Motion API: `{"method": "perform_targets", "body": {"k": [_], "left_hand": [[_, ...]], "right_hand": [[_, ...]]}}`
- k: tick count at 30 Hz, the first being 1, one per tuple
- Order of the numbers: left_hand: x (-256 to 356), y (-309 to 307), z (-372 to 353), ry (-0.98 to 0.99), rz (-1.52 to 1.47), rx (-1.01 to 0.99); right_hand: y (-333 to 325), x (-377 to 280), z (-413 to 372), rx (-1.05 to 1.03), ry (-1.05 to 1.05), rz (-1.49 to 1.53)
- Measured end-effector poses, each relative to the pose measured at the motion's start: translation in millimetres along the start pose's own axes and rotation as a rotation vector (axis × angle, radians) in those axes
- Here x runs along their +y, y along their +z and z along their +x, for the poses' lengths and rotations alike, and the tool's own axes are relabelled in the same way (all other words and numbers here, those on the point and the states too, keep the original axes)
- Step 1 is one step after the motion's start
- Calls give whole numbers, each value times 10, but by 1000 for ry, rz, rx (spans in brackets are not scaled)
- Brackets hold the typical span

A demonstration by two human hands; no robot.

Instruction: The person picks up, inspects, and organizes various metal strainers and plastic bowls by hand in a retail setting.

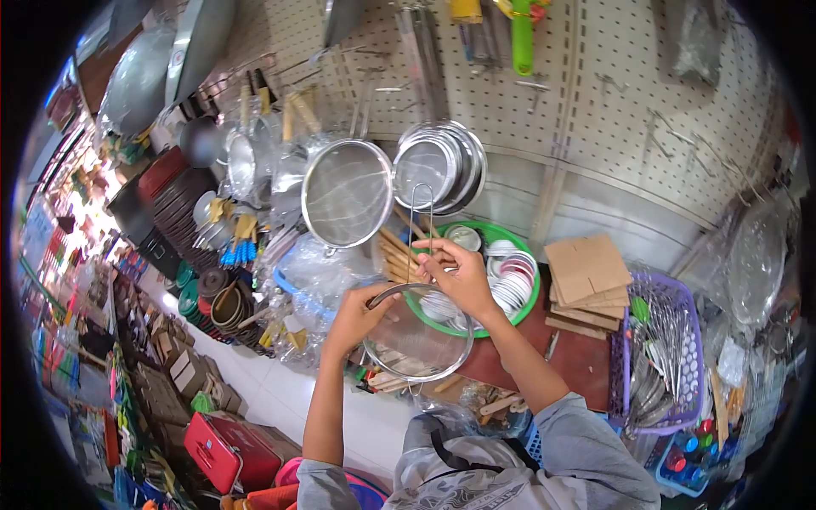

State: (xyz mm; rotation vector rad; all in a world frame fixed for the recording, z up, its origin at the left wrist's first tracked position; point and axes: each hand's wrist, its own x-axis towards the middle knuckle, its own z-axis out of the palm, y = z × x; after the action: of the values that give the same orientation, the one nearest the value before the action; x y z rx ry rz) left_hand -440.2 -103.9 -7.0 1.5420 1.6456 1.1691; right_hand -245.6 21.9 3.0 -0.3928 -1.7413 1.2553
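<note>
A round mesh strainer point(421, 347) with a metal rim and a long wire handle is held in front of my body. My left hand point(365, 310) grips its rim at the upper left, fingers closed round it. My right hand point(459, 272) is closed at the wire handle, which points up toward the pegboard. Just beyond hang a large mesh strainer point(348, 194) and a nested stack of smaller strainers point(425, 172). Below my right hand is a green basin point(534, 299) holding white round items and wooden-handled pieces.
Flattened cardboard pieces point(588, 270) lie on a red-brown surface point(531, 357) at the right. Past them stands a purple basket point(693, 340) of metal utensils. Pans point(140, 81) hang at upper left; a red case point(229, 449) stands on the floor. Metal hooks stick out of the pegboard point(620, 161).
</note>
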Motion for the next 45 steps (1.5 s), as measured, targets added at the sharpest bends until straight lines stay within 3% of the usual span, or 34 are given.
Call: {"method": "perform_targets", "body": {"k": [2,5,12,19,32,45], "left_hand": [[-188,-189,13,89,117,28],[301,-405,-28,139,190,117],[417,-894,546,378,34,309],[607,-1332,1264,489,26,408],[688,-1733,2612,724,32,321],[652,-1699,3065,761,17,287]], "right_hand": [[216,-16,108,-7,-3,53],[485,-68,282,-7,-18,71],[930,-129,846,64,-90,12],[1079,-198,1623,192,-185,-126],[870,-308,2606,407,-210,-425],[696,-335,2859,412,-152,-796]]}}
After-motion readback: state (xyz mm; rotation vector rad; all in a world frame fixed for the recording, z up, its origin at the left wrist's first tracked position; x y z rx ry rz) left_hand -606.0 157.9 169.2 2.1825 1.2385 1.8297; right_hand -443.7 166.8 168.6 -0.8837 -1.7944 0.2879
